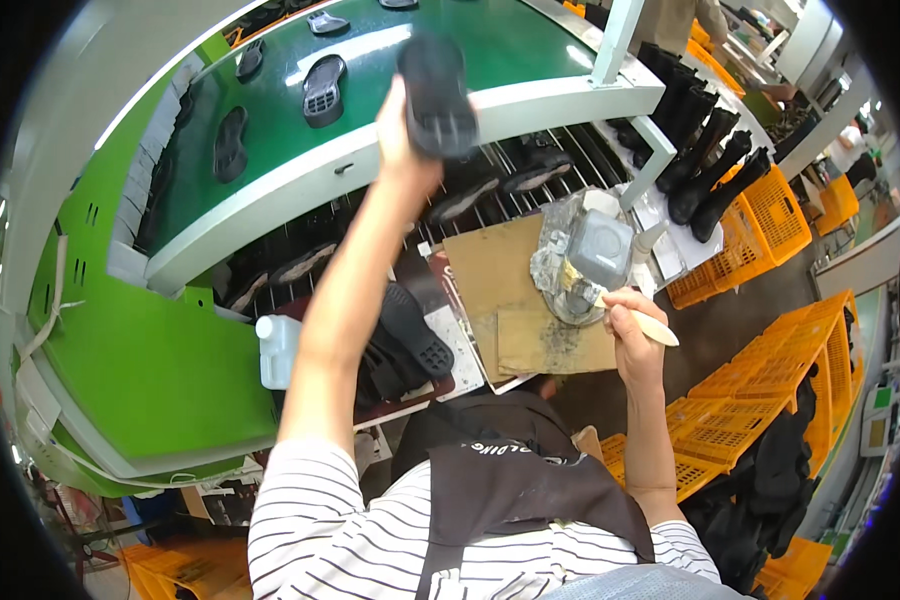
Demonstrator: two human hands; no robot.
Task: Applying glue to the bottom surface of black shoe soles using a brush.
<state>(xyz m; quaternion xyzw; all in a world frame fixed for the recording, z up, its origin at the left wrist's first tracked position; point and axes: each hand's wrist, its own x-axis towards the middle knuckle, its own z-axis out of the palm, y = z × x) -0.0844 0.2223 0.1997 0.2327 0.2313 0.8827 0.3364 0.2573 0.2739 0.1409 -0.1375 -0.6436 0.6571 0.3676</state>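
My left hand [402, 140] is stretched far forward, its fingers closed around a black shoe sole [436, 90] that is slightly blurred. The sole is raised over the near edge of the green conveyor belt [270, 130]. In my right hand [630, 340] is a brush with a pale handle [658, 331], its head down at a glue-crusted dish [573, 300]. A cloudy plastic container [602, 246] stands beside that dish, on brown cardboard [490, 270]. More black soles [415, 330] lie in a pile to the left of the cardboard.
Several soles, one of them a dark sole [323, 90], lie spaced out on the belt. A whitish frame rail [270, 205] borders it. A pale plastic jug [278, 350] stands at left. Black boots [720, 185] and orange crates [745, 240] are at right, with tilted orange crates [760, 360] nearer me.
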